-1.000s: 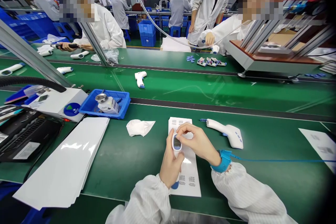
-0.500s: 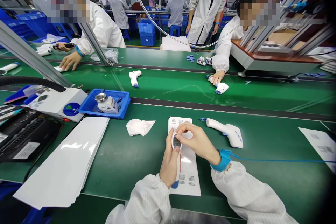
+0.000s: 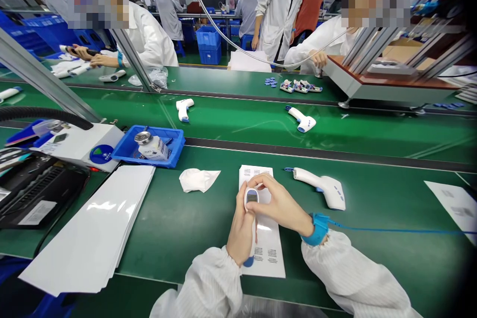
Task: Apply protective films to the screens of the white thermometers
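Note:
My left hand (image 3: pixel 240 226) is wrapped round a white and blue infrared thermometer (image 3: pixel 252 196), its small grey screen facing up and its blue end toward me. Around the screen end, my right hand (image 3: pixel 278 203) grips the same thermometer, thumb at the screen's lower edge and fingers over the far side. Beneath both hands lies a printed sheet (image 3: pixel 270 253). To the right, a second thermometer (image 3: pixel 330 191) rests on the green bench with a blue piece at its handle end. A crumpled white tissue (image 3: pixel 199 180) lies left of my hands.
A stack of white sheets (image 3: pixel 93 228) and a blue tray (image 3: pixel 175 151) with a metal-capped bottle are at left. Across the bench runs a green conveyor (image 3: pixel 238 121) carrying thermometers. Co-workers sit beyond it. A blue wrist cord (image 3: pixel 391 230) stretches right from my right wrist.
My right thumb has moved down to the screen's lower edge, uncovering the screen. Thermometers on the conveyor have shifted left. The co-worker at right has let go of one and drawn back.

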The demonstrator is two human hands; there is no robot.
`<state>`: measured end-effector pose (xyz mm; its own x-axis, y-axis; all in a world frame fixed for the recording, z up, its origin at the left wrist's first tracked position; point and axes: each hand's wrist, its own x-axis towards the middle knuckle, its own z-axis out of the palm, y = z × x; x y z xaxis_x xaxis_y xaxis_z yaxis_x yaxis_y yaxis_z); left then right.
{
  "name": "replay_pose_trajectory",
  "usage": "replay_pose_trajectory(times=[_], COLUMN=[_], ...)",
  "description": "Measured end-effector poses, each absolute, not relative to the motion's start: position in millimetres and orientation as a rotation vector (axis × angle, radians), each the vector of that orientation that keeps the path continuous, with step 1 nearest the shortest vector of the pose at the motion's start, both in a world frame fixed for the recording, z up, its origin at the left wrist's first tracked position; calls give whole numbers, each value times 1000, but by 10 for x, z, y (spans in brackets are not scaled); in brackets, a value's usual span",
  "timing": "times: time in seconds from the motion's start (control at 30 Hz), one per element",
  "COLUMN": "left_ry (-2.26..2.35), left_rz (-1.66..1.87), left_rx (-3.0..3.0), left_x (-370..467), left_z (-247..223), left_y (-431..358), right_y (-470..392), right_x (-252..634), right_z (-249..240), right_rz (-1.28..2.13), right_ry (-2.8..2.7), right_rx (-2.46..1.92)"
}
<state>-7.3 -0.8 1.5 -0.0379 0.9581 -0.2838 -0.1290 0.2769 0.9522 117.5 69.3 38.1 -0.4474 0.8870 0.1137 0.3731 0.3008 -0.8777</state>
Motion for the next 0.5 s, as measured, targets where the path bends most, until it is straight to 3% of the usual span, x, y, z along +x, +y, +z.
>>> replay_pose_trajectory(times=[0.5], left_ry=[1167], left_rz=[1105], left_rx=[887], left_x=[-64], left_z=[-80], left_y=[-13], right_y=[716], right_x=[1148], right_z=[279], right_rz=[905], right_ry=[-1967], right_rx=[-1086])
